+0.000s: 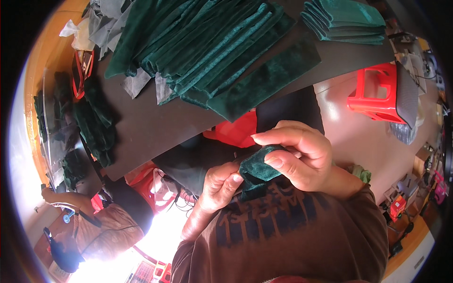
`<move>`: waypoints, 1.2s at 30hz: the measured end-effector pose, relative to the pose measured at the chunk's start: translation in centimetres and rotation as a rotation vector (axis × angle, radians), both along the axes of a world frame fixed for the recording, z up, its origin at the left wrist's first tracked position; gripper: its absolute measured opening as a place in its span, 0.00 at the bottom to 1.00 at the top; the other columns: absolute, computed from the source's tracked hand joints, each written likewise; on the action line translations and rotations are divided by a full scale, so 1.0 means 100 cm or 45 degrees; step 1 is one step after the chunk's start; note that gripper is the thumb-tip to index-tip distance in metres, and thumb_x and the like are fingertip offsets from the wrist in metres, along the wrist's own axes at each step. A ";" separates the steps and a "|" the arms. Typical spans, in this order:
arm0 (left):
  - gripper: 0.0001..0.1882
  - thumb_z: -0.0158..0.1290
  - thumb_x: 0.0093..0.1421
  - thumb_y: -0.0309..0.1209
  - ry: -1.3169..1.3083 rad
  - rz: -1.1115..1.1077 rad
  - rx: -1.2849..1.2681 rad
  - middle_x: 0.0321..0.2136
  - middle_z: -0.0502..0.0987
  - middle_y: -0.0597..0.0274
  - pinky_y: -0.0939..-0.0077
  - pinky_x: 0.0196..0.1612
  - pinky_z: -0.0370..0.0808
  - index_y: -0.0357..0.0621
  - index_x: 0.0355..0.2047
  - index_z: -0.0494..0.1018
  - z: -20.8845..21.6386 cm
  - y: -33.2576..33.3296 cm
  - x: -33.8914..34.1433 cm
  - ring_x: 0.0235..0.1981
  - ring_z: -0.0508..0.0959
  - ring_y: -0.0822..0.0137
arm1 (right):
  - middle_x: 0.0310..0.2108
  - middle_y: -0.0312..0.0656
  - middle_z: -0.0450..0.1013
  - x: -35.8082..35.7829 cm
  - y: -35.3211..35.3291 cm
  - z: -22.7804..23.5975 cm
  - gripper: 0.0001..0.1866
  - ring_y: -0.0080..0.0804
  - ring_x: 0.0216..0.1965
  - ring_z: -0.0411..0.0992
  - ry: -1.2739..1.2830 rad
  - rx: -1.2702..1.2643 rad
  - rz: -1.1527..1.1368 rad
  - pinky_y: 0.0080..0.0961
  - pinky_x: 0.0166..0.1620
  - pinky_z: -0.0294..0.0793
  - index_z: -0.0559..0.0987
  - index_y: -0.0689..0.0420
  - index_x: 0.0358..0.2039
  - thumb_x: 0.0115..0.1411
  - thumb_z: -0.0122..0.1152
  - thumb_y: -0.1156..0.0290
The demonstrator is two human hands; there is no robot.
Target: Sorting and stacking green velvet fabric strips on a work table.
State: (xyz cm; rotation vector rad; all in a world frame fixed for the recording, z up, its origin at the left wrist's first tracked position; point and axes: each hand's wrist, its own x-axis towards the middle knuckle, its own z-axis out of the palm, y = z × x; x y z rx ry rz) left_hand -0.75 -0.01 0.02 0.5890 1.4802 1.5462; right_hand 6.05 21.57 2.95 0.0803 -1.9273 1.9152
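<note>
In front of my chest I hold a small dark green velvet piece [261, 166], folded or bunched. My left hand [218, 185] pinches its left edge between thumb and fingers. On the other side, my right hand [302, 155] has its thumb laid on the velvet and its index finger raised a little apart, curved above the cloth. The remaining right fingers are partly hidden behind the thumb and fabric. A thin dark tip [235, 154] shows just above my left fingers; its kind is too small to tell.
Beyond my hands, a dark table [141, 127] bears a heap of green velvet strips [203, 52] and a folded green stack [347, 21]. A red stool [375, 92] stands right. At left, another person [106, 226] sits near more green pieces [94, 122].
</note>
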 end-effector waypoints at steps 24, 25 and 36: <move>0.16 0.46 0.68 0.36 0.073 -0.022 0.029 0.24 0.73 0.66 0.83 0.29 0.67 0.32 0.37 0.73 -0.007 -0.002 0.002 0.24 0.67 0.78 | 0.25 0.37 0.67 0.002 -0.002 0.001 0.14 0.15 0.22 0.60 -0.066 -0.166 0.064 0.15 0.23 0.55 0.76 0.67 0.44 0.55 0.61 0.82; 0.16 0.46 0.68 0.36 0.078 0.006 0.042 0.23 0.72 0.66 0.82 0.28 0.66 0.32 0.36 0.73 -0.007 -0.001 0.003 0.23 0.67 0.78 | 0.25 0.37 0.67 0.001 -0.002 0.002 0.13 0.15 0.22 0.60 -0.071 -0.175 0.056 0.15 0.23 0.55 0.76 0.67 0.43 0.56 0.61 0.81; 0.13 0.48 0.67 0.34 0.022 0.083 0.075 0.23 0.74 0.65 0.81 0.29 0.68 0.33 0.37 0.74 -0.014 -0.004 0.009 0.23 0.69 0.77 | 0.23 0.35 0.68 0.000 -0.006 0.001 0.10 0.15 0.21 0.59 -0.166 -0.200 0.170 0.15 0.23 0.55 0.78 0.65 0.41 0.58 0.59 0.80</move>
